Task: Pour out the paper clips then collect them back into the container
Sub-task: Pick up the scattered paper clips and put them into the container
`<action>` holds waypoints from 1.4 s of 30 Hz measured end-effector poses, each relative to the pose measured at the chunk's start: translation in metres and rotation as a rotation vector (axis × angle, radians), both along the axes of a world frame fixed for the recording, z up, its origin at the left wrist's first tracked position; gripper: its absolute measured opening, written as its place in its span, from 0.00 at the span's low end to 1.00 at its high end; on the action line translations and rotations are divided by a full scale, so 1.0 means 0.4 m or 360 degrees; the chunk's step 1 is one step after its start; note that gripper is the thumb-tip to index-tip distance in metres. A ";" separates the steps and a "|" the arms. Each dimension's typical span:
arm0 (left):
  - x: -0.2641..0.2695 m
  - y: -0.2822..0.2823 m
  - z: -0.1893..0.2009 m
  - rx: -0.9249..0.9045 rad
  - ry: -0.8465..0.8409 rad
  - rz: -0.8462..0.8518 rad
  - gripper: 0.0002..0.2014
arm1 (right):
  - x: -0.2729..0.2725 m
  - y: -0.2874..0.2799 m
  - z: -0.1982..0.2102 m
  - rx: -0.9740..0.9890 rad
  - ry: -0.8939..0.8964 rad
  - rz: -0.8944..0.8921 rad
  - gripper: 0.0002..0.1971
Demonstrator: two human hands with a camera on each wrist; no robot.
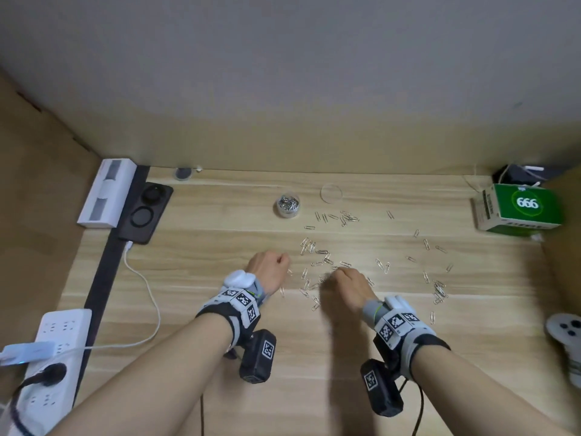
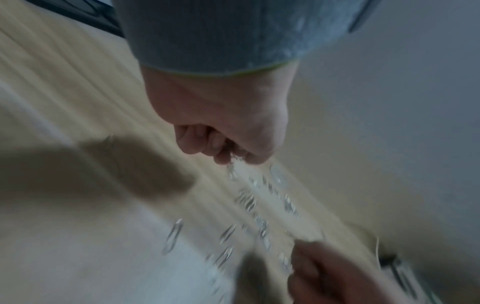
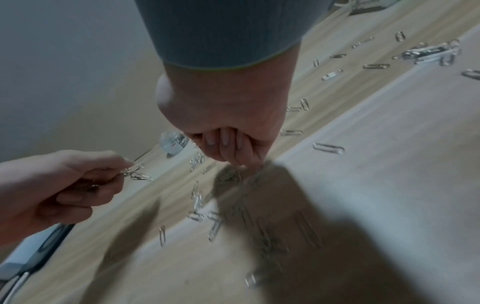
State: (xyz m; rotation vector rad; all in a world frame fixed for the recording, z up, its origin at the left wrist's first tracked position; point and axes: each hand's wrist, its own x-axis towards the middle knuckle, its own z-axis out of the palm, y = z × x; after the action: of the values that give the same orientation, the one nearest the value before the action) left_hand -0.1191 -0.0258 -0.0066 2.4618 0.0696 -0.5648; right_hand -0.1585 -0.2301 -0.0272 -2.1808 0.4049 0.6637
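Left hand (image 1: 270, 269) fisted round paper clips (image 1: 317, 265); right hand (image 1: 349, 286) curled, fingertips on them.

We note the left hand (image 2: 223, 131) with fingers (image 2: 192, 142) curled inward, pinching small silver wire paper clips (image 2: 235, 158) at the fingertips. Further blurred clips lie just beyond the fingers on the pale wood-grain tabletop (image 2: 64, 92). The right hand (image 2: 332, 275) sits past them.
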 end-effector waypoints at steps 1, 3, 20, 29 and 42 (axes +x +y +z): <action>0.014 0.001 0.010 -0.0032 0.0003 0.0060 0.20 | 0.008 -0.002 0.003 0.0053 -0.0008 0.0008 0.16; 0.050 0.006 0.039 -0.0089 -0.0007 0.0177 0.20 | 0.036 -0.001 0.020 0.0150 -0.0033 0.0006 0.22; 0.292 0.015 0.061 -0.0546 0.0125 0.0444 0.17 | 0.320 0.042 0.047 0.0512 -0.0035 -0.0222 0.23; 0.401 -0.003 -0.024 -0.0492 0.0240 0.0376 0.13 | 0.442 0.057 0.021 0.0469 0.0081 -0.0070 0.23; 0.404 0.000 -0.006 -0.0854 0.0303 0.0626 0.10 | 0.450 0.060 -0.020 0.0376 0.0111 0.0028 0.24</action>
State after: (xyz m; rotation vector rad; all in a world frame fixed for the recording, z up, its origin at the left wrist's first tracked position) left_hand 0.0426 -0.0260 -0.0088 1.8074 0.4131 -0.5535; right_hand 0.0214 -0.2061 -0.0353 -1.9439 0.3263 0.7593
